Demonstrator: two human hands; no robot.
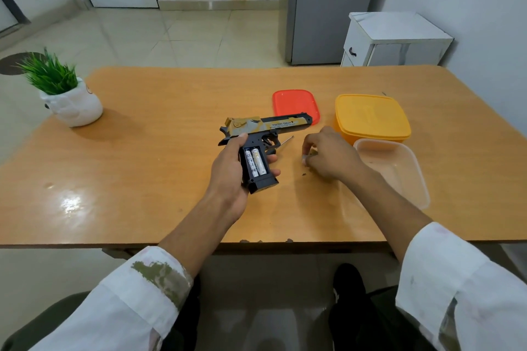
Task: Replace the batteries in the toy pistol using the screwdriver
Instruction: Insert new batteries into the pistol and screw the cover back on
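Mid-frame, the left hand [228, 172] grips the black-and-gold plastic toy pistol [265, 128], two white batteries [255, 163] showing. The right hand [330, 157] curls its fingers; holding what, I cannot tell.

A person's own view downward: white long sleeves, the left sleeve [134, 296] and right sleeve [456, 279] each turned back in a broad cuff, blotched with olive-green print and faint pink marks. The left hand [228, 177] and right hand [332, 158] are bare. Dark trousers [379, 322], one black shoe [349, 282] with a white mark

head cam | one view | faces forward-down | close over table [148, 128] and hands
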